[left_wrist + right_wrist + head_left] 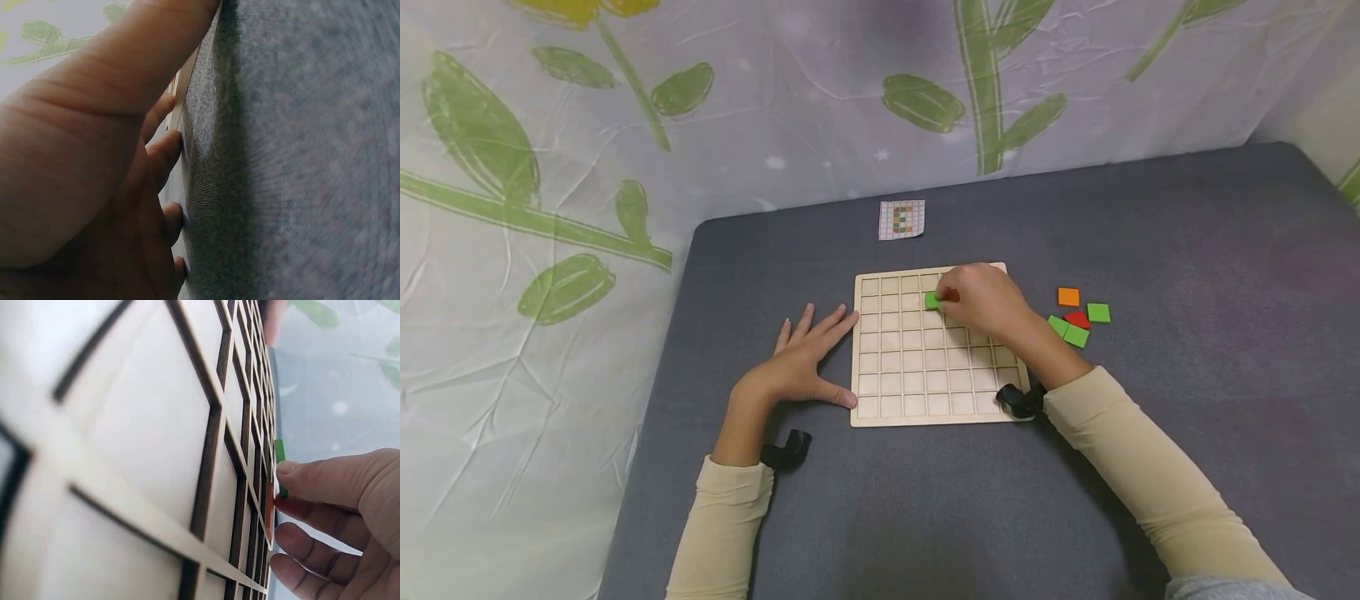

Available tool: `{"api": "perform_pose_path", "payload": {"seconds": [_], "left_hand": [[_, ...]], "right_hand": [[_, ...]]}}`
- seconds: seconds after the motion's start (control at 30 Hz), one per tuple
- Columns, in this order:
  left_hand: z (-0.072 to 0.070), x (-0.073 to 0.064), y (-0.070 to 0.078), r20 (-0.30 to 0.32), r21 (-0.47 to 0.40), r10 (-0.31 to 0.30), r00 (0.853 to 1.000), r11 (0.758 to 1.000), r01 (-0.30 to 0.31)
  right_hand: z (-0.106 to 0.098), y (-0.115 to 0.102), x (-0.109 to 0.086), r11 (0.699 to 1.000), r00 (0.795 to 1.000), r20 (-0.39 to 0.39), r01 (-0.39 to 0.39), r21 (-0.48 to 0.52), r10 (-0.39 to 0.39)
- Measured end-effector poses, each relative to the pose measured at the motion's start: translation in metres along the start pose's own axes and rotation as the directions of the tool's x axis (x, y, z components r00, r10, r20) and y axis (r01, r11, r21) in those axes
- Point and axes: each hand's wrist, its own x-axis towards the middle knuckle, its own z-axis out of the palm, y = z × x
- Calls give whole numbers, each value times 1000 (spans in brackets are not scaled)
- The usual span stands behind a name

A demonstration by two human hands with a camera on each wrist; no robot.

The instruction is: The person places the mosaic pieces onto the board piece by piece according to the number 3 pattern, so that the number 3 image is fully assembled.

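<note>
A square wooden grid board (891, 361) lies flat on the table. Over its upper part, my right hand (983, 298) pinches a green square tile (932, 301) between thumb and finger. The right wrist view shows that green tile (279, 450) tilted at the grid's surface, with an orange-red tile (270, 509) low in the grid beside the fingers. My left hand (793, 362) rests on the table with fingers spread, its thumb and index fingertips touching the board's left edge. The right hand hides some upper cells.
Right of the board lie loose tiles: an orange square (1068, 297), a red piece (1077, 319) and several green squares (1098, 313). A small paper card (902, 220) with a coloured grid pattern lies behind the board. A flower-printed curtain (820, 100) borders the grey table (1210, 333).
</note>
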Motion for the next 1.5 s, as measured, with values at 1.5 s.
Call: {"api": "perform_pose_path", "payload": {"seconds": [1.5], "left_hand": [[1,0,0,-4,1,1,1000,1000,-1]], "right_hand": [[4,2,2,992,994,-26,103,-67,-105]]}}
